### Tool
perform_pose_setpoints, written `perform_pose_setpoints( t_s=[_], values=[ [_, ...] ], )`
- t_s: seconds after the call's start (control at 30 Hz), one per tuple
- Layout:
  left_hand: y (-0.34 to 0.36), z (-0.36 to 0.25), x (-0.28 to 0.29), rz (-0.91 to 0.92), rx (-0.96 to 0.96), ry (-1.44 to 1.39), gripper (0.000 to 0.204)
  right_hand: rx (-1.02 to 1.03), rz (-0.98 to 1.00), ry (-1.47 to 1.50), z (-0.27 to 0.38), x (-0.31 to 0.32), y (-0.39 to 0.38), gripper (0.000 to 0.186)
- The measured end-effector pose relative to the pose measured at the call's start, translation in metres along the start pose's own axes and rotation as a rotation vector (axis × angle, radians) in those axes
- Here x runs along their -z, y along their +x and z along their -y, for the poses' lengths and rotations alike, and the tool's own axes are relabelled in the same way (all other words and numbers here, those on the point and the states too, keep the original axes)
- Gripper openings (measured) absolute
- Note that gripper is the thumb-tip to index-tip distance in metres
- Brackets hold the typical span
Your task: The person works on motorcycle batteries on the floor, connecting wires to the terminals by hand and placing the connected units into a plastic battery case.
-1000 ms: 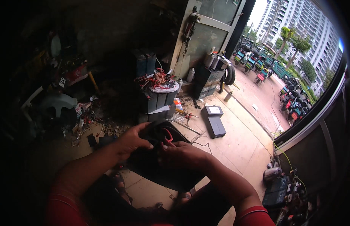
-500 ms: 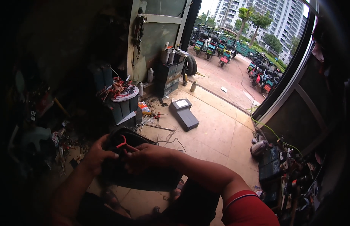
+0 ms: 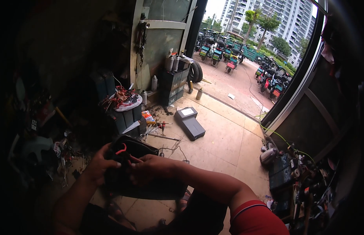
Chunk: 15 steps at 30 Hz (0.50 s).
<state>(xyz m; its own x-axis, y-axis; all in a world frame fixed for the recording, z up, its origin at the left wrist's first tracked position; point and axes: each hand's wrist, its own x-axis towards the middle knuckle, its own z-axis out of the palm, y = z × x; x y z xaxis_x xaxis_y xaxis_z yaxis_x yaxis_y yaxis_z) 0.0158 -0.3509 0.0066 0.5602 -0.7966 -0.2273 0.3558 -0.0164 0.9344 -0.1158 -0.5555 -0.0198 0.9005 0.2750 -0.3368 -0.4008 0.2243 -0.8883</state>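
A black, box-like case lies across my lap, its inside deep in shadow. Over its left end my left hand is closed, thumb pressed on a dark part that is too dim to name. A curved red wire rises between my hands. My right hand is closed with its fingertips close to the left thumb. A thin reddish piece shows at those fingers, but the shadow hides its kind.
A grey battery-shaped case lies on the tiled floor ahead. Left of it, a round white lid bears tangled wires on dark batteries. Spray cans stand on a stack by the door. Batteries and clutter line the right; scooters are parked outside.
The head view has shifted slightly. My hands stay together over the black case's left end, and the red wire's curve sits a little farther left.
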Motion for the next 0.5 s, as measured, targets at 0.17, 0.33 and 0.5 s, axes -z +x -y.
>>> perform_pose_setpoints(
  t_s=[0.17,0.33,0.5],
  values=[
    [-0.006,-0.005,-0.007,-0.004,0.004,-0.035,0.086,-0.026,-0.045,-0.005,0.002,-0.005,-0.001,0.022],
    [-0.004,0.000,0.012,0.005,0.019,0.045,0.085,-0.092,-0.028,0.120,0.010,-0.018,0.002,0.029],
    [0.008,0.009,0.014,0.049,0.061,-0.014,0.084,-0.095,-0.054,0.133,0.007,-0.015,-0.004,0.032]
  ],
)
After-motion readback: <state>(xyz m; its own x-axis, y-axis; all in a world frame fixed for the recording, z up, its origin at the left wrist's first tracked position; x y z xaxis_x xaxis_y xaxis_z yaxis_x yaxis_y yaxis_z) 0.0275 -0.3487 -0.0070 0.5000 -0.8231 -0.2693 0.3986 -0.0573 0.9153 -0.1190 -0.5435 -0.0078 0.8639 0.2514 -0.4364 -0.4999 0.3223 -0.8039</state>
